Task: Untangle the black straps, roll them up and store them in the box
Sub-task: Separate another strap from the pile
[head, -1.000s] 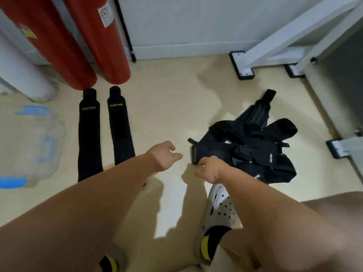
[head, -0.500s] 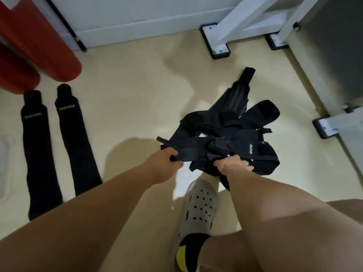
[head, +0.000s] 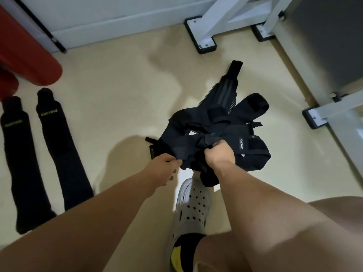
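By the left hand [head: 166, 164] a loose end is pinched, and by the right hand [head: 220, 155] the knot is gripped, of the tangled black straps [head: 250, 154], apparently raised just off the middle of the floor [head: 121, 95]. Untangling is in hand; next, one strap must be worked free.
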